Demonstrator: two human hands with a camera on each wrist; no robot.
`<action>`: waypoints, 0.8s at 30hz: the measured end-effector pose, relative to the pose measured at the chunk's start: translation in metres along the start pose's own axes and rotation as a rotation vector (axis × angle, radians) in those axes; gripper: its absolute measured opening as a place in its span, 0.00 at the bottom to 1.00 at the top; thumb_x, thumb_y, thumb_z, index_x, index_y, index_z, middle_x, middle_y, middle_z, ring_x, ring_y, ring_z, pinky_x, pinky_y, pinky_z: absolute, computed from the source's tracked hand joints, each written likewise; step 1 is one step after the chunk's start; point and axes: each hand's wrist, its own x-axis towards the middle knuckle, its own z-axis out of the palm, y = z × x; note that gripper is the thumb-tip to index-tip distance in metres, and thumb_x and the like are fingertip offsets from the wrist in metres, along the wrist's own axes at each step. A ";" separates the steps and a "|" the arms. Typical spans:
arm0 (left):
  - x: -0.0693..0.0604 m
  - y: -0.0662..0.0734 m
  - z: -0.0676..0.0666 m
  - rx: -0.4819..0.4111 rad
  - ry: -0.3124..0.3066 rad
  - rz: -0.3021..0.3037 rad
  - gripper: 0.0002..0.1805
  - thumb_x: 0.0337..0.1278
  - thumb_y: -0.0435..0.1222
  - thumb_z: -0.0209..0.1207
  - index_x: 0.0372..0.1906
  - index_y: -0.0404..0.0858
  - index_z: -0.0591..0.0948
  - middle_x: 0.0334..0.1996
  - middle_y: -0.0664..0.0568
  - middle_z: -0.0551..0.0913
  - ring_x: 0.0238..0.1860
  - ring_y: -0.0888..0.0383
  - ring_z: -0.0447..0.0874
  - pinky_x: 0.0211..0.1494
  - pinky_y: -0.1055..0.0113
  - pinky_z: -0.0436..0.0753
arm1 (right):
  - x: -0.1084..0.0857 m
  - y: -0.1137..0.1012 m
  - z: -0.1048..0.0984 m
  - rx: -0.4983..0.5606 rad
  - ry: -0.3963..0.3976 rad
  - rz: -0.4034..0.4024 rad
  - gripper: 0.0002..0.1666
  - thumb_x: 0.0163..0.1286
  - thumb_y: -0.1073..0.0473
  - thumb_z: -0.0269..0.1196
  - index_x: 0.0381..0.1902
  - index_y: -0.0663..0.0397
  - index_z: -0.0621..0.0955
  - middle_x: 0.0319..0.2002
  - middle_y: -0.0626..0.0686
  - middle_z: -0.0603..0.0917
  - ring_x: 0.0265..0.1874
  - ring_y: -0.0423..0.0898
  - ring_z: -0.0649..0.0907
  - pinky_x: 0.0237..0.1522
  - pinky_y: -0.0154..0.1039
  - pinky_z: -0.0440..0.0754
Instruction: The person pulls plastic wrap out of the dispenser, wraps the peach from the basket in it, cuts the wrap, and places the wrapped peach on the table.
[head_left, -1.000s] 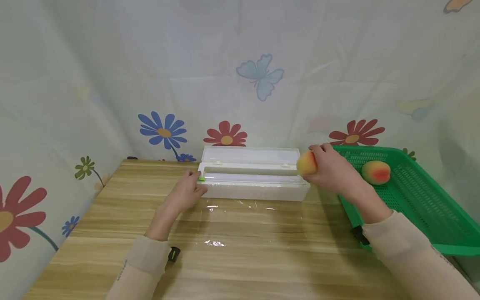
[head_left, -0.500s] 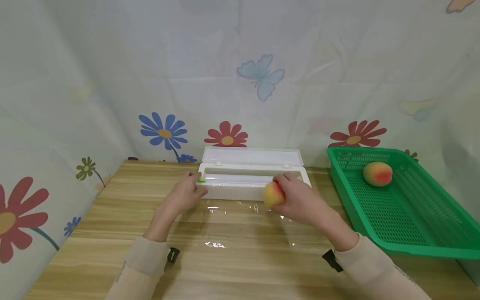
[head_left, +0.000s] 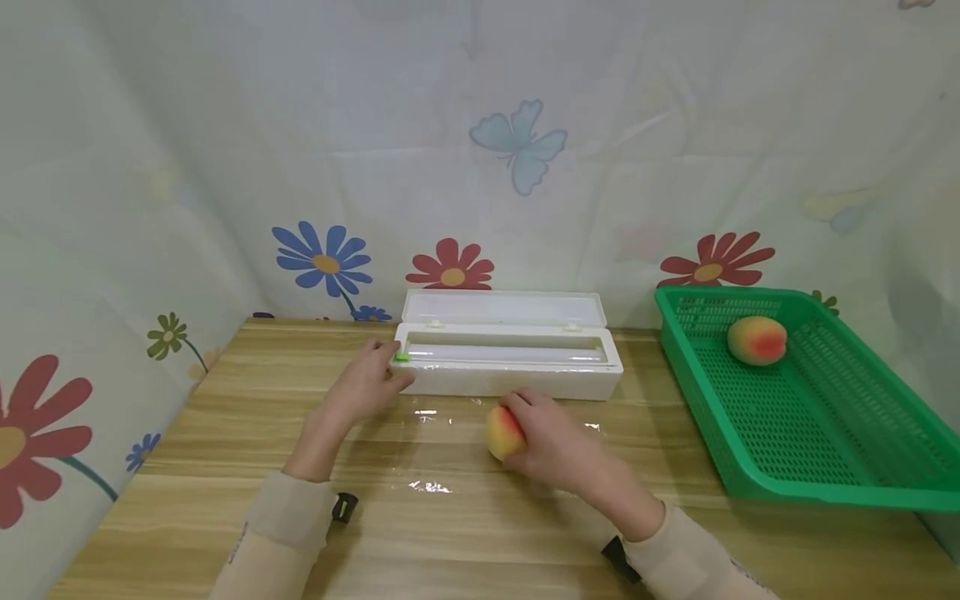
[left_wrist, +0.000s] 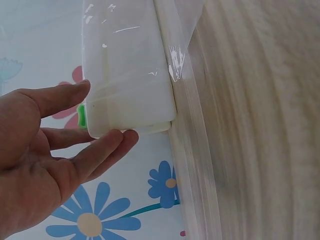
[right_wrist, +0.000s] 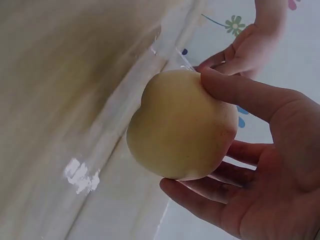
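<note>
My right hand [head_left: 553, 439] grips a yellow and red peach [head_left: 505, 433] over clear film [head_left: 442, 454] spread on the table in front of a long white box. In the right wrist view the thumb and fingertips clasp the peach [right_wrist: 180, 125]. My left hand [head_left: 366, 385] touches the left end of the white box [head_left: 510, 382], beside a small green tab [head_left: 402, 357]. The left wrist view shows the left hand [left_wrist: 55, 145] with its fingers against the box's end [left_wrist: 130, 95] and its thumb near the top edge. A roll [head_left: 502, 353] lies inside the box, whose lid [head_left: 502, 308] is raised.
A green basket [head_left: 701, 408] stands at the right with another peach [head_left: 757, 341] at its far end. Behind the wooden table [head_left: 225, 417] hangs a flowered cloth [head_left: 420, 167]. Black straps show at both wrists.
My right hand has carried the peach leftward and toward the near side, from the box's right end to over the film. My left hand has stayed at the box's left end.
</note>
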 end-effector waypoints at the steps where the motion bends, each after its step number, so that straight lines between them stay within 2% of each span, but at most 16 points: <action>1: 0.000 0.000 0.000 0.000 0.001 -0.001 0.29 0.70 0.36 0.63 0.69 0.24 0.71 0.52 0.35 0.74 0.43 0.46 0.77 0.46 0.53 0.83 | 0.000 -0.001 0.003 -0.002 -0.006 -0.004 0.35 0.50 0.63 0.78 0.56 0.66 0.79 0.51 0.57 0.81 0.49 0.55 0.81 0.55 0.51 0.80; 9: -0.001 0.001 -0.002 -0.008 -0.003 -0.013 0.31 0.71 0.38 0.62 0.70 0.24 0.69 0.55 0.34 0.73 0.47 0.43 0.78 0.51 0.48 0.83 | -0.002 -0.003 0.013 -0.020 -0.038 0.006 0.40 0.53 0.59 0.80 0.62 0.64 0.77 0.56 0.58 0.81 0.54 0.57 0.81 0.56 0.54 0.80; 14: -0.002 0.003 -0.003 0.021 -0.021 -0.047 0.34 0.72 0.41 0.62 0.73 0.26 0.67 0.62 0.31 0.70 0.56 0.37 0.77 0.61 0.42 0.78 | -0.004 -0.001 0.012 0.029 -0.042 0.009 0.43 0.55 0.59 0.80 0.65 0.67 0.74 0.59 0.60 0.80 0.56 0.58 0.80 0.59 0.55 0.78; 17: -0.002 0.006 -0.002 0.039 -0.012 -0.037 0.35 0.72 0.40 0.62 0.74 0.27 0.66 0.66 0.28 0.65 0.62 0.34 0.73 0.66 0.40 0.73 | -0.006 0.001 0.011 0.067 -0.055 0.010 0.46 0.55 0.61 0.79 0.68 0.69 0.71 0.61 0.62 0.78 0.59 0.60 0.79 0.62 0.55 0.76; 20: -0.003 0.014 -0.003 0.056 0.033 0.009 0.34 0.70 0.39 0.64 0.73 0.29 0.67 0.67 0.29 0.65 0.65 0.34 0.71 0.67 0.41 0.72 | -0.008 0.004 0.008 0.088 -0.069 0.008 0.50 0.54 0.62 0.80 0.70 0.69 0.68 0.64 0.65 0.75 0.62 0.61 0.77 0.65 0.56 0.74; 24: -0.009 0.032 -0.004 0.078 0.106 0.134 0.28 0.67 0.36 0.67 0.67 0.31 0.74 0.62 0.33 0.71 0.60 0.38 0.75 0.63 0.45 0.77 | -0.012 0.005 0.000 0.097 -0.087 0.048 0.58 0.52 0.61 0.82 0.73 0.71 0.63 0.66 0.69 0.72 0.65 0.64 0.74 0.66 0.57 0.72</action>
